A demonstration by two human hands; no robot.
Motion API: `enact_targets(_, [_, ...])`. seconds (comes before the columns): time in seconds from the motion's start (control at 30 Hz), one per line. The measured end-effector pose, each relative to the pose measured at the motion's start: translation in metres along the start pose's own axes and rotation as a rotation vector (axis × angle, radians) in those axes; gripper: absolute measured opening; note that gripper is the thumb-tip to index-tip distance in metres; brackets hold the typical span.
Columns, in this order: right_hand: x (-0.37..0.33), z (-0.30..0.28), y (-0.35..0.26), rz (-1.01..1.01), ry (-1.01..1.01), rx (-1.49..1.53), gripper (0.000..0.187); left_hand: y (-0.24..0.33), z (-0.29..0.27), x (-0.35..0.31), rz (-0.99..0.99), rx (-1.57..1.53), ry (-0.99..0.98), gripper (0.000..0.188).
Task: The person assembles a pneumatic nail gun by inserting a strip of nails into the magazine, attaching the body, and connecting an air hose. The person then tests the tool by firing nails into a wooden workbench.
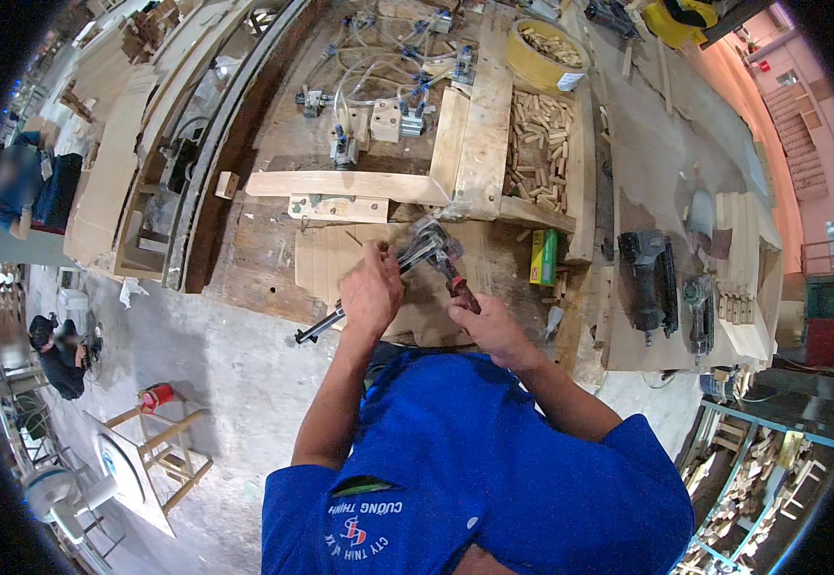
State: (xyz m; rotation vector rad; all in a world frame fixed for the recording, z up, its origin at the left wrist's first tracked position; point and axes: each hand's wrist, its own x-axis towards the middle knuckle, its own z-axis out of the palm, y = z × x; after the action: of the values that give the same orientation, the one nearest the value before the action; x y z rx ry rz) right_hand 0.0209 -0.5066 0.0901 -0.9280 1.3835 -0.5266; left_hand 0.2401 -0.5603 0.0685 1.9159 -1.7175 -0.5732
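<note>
Where bare cardboard (323, 266) nears the bench edge (268, 299), left fingers (375, 259) hold a bar (323, 326), right fingers (464, 315) a handle (460, 286).

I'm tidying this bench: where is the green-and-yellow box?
In the head view, the green-and-yellow box is right of centre, just below the wooden dowels, up and right of the right hand.

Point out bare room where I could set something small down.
Bare bench wood lies left of the cardboard, nearer than the small block. The right-hand table is open right of the dowel tray, beyond the black power tool. Crowded spots: the pneumatic fittings, and between the left hand and right hand.
</note>
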Motion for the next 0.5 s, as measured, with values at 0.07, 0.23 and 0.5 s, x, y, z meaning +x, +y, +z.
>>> enact_targets(0.07, [0.0,0.001,-0.002,-0.019,0.043,-0.026,0.022,0.002,0.0,0.005,0.009,0.029,-0.018,0.024])
enact_targets(0.23, [-0.015,0.001,-0.005,0.023,0.055,-0.205,0.033,0.004,0.006,-0.002,0.049,0.028,-0.017,0.022])
enact_targets(0.5, [-0.028,0.002,0.019,0.043,0.088,-0.045,0.044,0.003,0.022,-0.019,0.17,-0.039,0.017,0.019])
